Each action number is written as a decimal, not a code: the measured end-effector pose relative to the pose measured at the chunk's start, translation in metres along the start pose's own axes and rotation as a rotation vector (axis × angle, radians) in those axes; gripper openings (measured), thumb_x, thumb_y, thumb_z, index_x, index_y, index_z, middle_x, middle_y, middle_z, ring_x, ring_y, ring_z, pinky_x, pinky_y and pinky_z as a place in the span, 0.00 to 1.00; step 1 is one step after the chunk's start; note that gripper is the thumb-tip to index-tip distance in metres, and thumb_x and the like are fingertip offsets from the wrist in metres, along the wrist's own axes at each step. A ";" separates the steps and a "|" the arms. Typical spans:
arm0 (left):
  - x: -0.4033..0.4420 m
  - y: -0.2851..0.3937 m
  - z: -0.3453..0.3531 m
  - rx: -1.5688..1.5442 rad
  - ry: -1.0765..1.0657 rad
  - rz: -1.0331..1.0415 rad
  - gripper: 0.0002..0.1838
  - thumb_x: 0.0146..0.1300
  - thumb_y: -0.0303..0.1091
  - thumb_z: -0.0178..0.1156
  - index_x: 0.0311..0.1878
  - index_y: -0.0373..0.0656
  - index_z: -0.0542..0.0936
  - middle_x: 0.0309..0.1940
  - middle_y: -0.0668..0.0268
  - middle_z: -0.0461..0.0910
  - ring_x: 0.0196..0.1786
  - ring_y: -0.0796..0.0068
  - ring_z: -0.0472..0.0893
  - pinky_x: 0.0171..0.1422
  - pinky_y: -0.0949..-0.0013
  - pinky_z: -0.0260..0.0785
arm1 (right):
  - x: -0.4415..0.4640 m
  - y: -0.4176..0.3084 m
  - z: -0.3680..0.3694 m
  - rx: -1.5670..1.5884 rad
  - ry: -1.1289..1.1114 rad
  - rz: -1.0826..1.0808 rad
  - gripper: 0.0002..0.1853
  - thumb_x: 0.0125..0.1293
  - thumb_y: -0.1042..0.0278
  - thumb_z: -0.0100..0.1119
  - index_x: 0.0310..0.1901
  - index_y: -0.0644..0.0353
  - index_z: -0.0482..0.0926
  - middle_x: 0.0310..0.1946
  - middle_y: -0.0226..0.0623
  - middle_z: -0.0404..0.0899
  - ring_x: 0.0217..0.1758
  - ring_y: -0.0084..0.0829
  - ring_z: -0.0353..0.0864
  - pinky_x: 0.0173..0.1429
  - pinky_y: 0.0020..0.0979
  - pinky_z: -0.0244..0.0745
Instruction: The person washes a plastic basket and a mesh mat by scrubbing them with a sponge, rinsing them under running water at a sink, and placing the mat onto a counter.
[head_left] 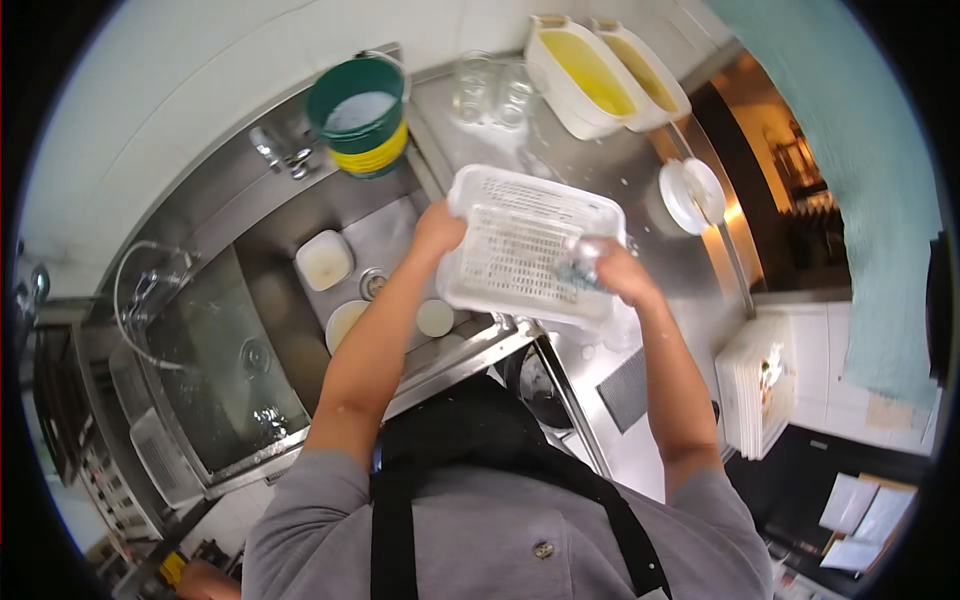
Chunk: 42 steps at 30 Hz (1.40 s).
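Observation:
A white perforated plastic basket (520, 205) is tilted over the steel counter beside the sink. Its left end is gripped by my left hand (438, 232), with the fingers closed round the rim. My right hand (622, 270) is closed on a scrubber (580, 268), blurred and greyish, against the basket's right part. Below the left arm, the sink basin (385, 225) holds a square white container (325, 260) and round white dishes (434, 318) near the drain.
A green and yellow bucket (358, 118) with suds stands at the sink's back edge by the faucet (282, 155). Glass jars (474, 90), long tubs of yellow liquid (585, 80) and a white round container (690, 195) stand behind. A water-filled basin (225, 350) lies left.

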<state>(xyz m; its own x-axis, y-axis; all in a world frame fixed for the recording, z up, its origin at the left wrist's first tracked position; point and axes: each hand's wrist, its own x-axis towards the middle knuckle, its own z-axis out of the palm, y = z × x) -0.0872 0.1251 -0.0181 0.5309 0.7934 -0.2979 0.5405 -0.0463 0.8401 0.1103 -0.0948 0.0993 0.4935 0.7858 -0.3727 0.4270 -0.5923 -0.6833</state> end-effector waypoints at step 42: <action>-0.338 -0.440 -0.322 -0.019 1.109 -1.224 0.25 0.58 0.48 0.63 0.55 0.43 0.79 0.50 0.48 0.82 0.57 0.46 0.80 0.60 0.51 0.74 | 0.032 -0.324 0.619 -0.601 -0.592 -0.689 0.33 0.62 0.66 0.58 0.67 0.70 0.61 0.60 0.64 0.71 0.65 0.58 0.72 0.69 0.46 0.66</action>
<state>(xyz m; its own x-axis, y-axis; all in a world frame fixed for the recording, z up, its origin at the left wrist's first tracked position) -0.7145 0.0721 -0.1411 -0.8771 0.3713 -0.3046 0.2489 0.8939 0.3729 -0.4817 0.2323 -0.0799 -0.3682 0.8480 -0.3812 0.8525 0.1443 -0.5025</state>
